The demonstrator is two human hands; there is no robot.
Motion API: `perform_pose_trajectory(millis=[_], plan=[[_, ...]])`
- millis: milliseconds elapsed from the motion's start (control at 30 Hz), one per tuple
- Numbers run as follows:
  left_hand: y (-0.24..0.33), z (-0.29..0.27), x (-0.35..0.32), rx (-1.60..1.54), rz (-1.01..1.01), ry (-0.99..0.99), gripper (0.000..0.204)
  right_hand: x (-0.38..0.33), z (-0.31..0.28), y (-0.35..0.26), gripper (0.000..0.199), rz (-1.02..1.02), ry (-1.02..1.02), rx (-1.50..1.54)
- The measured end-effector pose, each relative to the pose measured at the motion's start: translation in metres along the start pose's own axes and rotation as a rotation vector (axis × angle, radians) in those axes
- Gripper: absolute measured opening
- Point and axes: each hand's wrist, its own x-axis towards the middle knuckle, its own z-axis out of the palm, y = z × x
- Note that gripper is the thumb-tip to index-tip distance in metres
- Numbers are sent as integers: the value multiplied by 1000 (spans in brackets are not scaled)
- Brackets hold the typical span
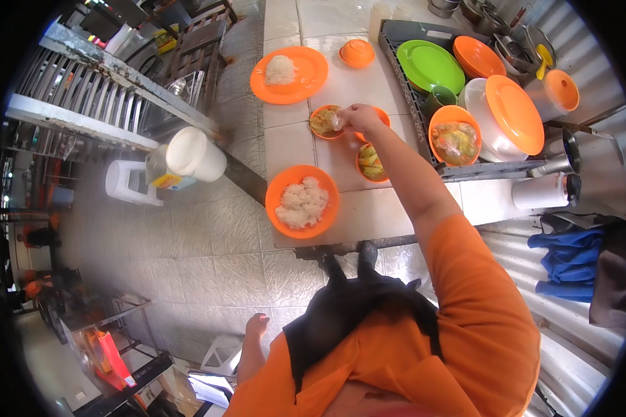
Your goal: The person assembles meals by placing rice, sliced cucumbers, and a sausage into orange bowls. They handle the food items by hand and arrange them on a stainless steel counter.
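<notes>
Head view: on the counter [285,142], rice already sits on the plate [306,75] by the left edge and in the deep bowl [275,212] at the near left corner. Farther in, the small left bowl [323,135] and the near bowl [376,180] hold food; the half-hidden bowl [383,117] cannot be judged. Fingers of the right hand [363,119] pinch a clear bag [338,119], apparently plastic, over the left bowl, so that portion seems unfinished. Beyond the near edge hangs the left hand [257,324], its grip unclear.
</notes>
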Motion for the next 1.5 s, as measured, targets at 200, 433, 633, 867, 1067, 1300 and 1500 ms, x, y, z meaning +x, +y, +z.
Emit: perform_pose_trajectory(millis=[200,433,633,867,1067,1300,1500], plan=[[17,-13,34,9,147,62,40,-2,3,20,36,30,-101,670],[39,-26,39,7,202,59,38,-78,-85,16,25,-122,-280,642],[37,-33,35,25,126,-1,37,-122,-150,13,23,-243,-30,-516],[46,-52,51,21,167,33,37,-150,-118,11,36,-372,121,-1365],[43,-57,81,-76,278,107,36,-177,-174,4,38,-250,428,396],[5,-20,63,-162,158,94,30,-147,-289,21,42,-249,937,1323],[32,-25,34,-262,105,-6,29,-130,-327,34,25,-394,899,1444]])
